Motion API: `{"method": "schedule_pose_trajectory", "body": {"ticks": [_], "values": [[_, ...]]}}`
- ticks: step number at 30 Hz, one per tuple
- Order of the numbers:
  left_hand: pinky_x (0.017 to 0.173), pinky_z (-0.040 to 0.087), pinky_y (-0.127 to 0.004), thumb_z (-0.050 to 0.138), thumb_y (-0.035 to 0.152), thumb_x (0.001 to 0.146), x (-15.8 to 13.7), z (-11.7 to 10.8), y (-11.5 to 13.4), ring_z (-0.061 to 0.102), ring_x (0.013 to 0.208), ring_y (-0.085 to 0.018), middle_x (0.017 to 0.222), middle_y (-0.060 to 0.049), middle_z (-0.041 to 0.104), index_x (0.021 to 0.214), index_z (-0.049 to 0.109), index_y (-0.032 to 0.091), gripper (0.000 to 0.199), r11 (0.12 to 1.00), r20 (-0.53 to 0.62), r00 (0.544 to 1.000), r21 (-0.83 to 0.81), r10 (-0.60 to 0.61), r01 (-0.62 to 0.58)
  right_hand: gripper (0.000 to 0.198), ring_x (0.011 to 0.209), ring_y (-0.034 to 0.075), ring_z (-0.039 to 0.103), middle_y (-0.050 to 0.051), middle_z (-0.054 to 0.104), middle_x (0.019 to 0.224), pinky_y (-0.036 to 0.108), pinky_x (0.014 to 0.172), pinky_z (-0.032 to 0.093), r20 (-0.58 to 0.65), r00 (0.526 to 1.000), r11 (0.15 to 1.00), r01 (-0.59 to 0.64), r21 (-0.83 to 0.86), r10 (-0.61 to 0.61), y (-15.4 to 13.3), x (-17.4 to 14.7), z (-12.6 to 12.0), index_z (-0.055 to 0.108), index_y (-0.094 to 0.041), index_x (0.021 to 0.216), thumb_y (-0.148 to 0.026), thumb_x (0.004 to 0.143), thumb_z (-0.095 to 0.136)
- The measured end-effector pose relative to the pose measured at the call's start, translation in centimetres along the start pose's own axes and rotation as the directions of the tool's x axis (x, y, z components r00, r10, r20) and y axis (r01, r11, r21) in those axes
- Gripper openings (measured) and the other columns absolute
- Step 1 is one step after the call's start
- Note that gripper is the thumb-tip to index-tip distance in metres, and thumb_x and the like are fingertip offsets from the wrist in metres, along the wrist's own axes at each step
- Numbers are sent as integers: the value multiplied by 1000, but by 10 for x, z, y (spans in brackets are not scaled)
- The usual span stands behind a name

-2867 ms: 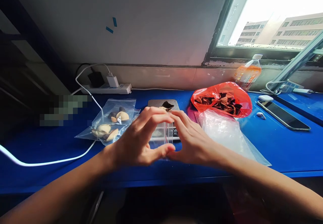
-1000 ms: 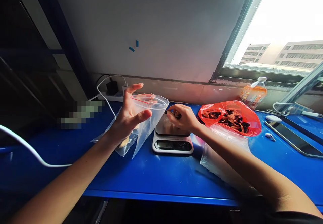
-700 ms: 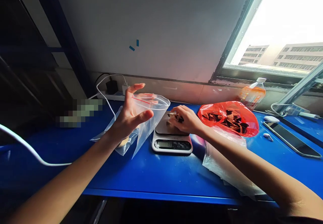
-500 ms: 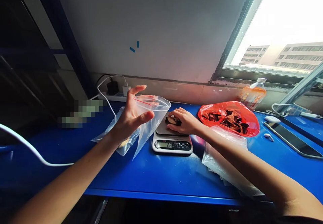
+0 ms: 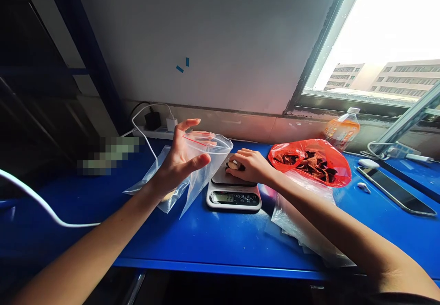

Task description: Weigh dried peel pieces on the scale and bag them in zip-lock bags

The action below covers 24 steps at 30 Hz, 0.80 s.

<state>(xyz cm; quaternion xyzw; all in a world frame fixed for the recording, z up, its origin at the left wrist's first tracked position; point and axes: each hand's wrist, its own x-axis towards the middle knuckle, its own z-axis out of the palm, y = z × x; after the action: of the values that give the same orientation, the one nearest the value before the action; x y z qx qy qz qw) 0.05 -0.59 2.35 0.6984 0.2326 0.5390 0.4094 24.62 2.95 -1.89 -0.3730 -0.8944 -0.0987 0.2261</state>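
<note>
My left hand (image 5: 187, 158) holds up a clear zip-lock bag (image 5: 202, 177) with a red stripe, thumb and fingers spread at its open mouth. Beside it, my right hand (image 5: 252, 165) is closed around some dark-edged, pale dried slices (image 5: 234, 165) on the plate of a small kitchen scale (image 5: 233, 199). The scale's display seems to read 22 or 2.2. Behind my left wrist lies another clear bag (image 5: 147, 177) with something pale in it, partly hidden.
A red plastic bag (image 5: 343, 170) of brown dried pieces stands right of the scale, with a stack of clear bags (image 5: 292, 213) under my right forearm. Further right are a phone (image 5: 395, 190), an earbud (image 5: 363, 187) and an orange drink bottle (image 5: 342, 131). A white cable (image 5: 51, 211) crosses the left.
My right fingers have drawn together a little around the dried slices. The left hand and its bag stay nearly still; the view has shifted slightly.
</note>
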Motion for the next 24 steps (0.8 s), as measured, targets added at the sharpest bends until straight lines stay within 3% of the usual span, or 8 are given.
{"method": "schedule_pose_trajectory", "body": {"ticks": [6,16,19,22,24], "values": [[107,47,-59,82,61,66,-1,1,1,61,122,-37,128,-12,61,140,33,32,93,1000,-2,1000,25,-4,4,30,78,17,54,5,68,84,29,65,37,-14,1000,1000,10,-29,-10,-4,-2,-3,66,-19,86,-48,92,61],[104,47,-61,82,60,69,-1,1,6,63,117,-35,127,-11,60,138,35,33,88,989,35,994,105,101,-105,25,78,19,52,5,67,79,30,70,42,-107,990,996,-91,-16,89,-1,0,-5,68,-21,79,-44,87,67],[105,46,-62,86,56,65,-2,3,8,61,117,-35,126,-10,59,137,36,33,91,966,63,985,195,160,-170,22,72,17,52,4,65,74,30,69,43,-232,966,994,-106,41,112,3,5,-24,67,-20,78,-40,86,68],[104,47,-62,88,53,64,-4,4,6,60,117,-34,127,-10,57,136,36,34,91,951,96,980,241,177,-195,20,71,17,53,3,64,73,31,69,44,-364,921,989,-106,104,137,2,9,-59,66,-21,77,-39,84,69],[103,47,-62,88,52,63,-5,5,3,60,118,-35,128,-11,56,137,36,35,92,948,99,980,253,175,-195,21,71,17,54,3,64,76,32,69,44,-384,912,987,-101,127,142,-5,9,-87,66,-21,79,-41,84,70]]}}
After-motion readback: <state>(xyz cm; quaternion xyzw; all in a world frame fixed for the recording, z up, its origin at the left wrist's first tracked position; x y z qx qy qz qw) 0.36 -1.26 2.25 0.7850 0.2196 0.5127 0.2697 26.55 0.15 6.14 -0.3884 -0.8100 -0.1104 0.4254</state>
